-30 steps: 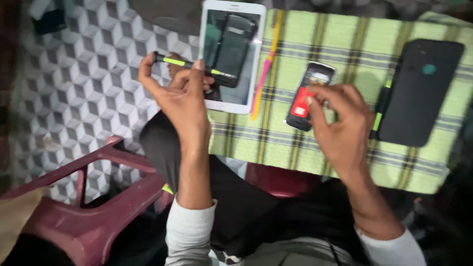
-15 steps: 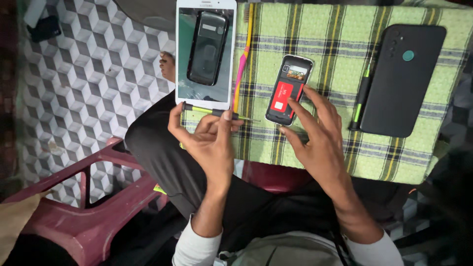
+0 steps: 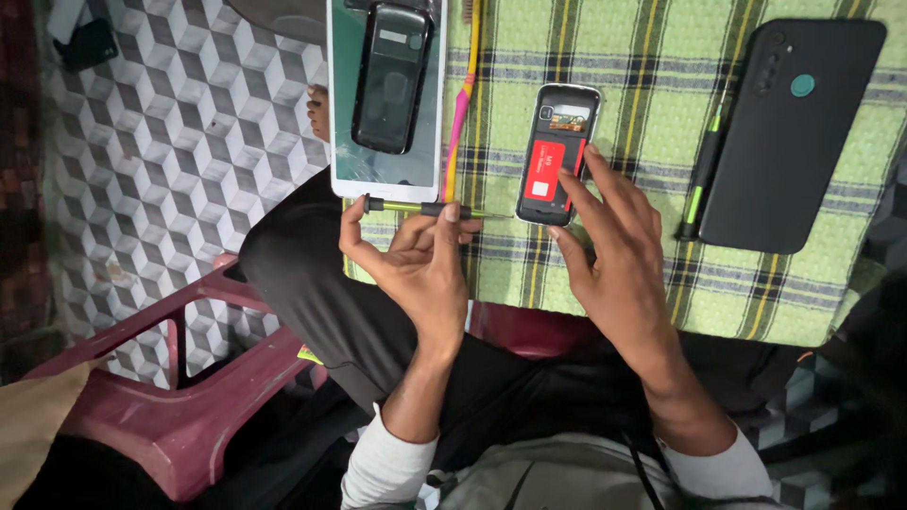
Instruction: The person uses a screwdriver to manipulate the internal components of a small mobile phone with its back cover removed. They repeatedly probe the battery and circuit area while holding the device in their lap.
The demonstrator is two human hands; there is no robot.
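My left hand (image 3: 416,260) holds a thin green-and-black screwdriver (image 3: 425,209) sideways, its tip pointing right towards a small opened phone (image 3: 557,154) with a red part inside. That phone lies on the green checked cloth (image 3: 605,85). My right hand (image 3: 614,250) rests its fingertips on the phone's lower right edge and steadies it. Just above the screwdriver lies a white tablet (image 3: 385,99) with a small black phone (image 3: 392,80) on top.
A large black smartphone (image 3: 789,132) lies back-up at the right, with a second green-and-black screwdriver (image 3: 701,184) along its left edge. A pink and yellow stick-like tool (image 3: 461,94) lies beside the tablet. A maroon plastic chair (image 3: 179,378) stands at the lower left on patterned floor.
My left hand has moved the screwdriver from the tablet's left side down to its lower edge, tip now close to the small phone. My right hand stays on that phone.
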